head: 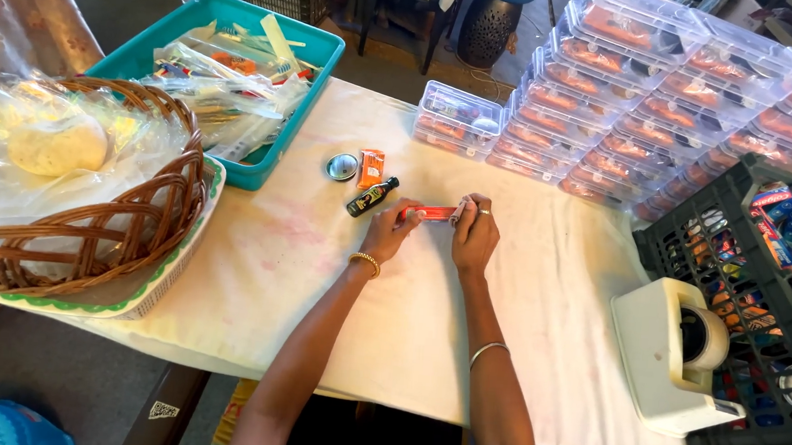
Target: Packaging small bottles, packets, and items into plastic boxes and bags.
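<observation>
Bare forearms; gold bracelet left, silver bangle right, finger ring.

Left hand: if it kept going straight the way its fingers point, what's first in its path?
Probably the small dark bottle, lying just beyond the left hand and the orange packet it holds. Depth is uncertain.

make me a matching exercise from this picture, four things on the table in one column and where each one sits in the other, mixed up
1. teal tray
2. wicker basket
3. tape dispenser
4. small dark bottle

A. beside the black crate
B. far left, lined with plastic
C. just left of the left hand
D. behind the basket, full of packets

Pairs: 1-D, 2-B, 3-A, 4-C
</observation>
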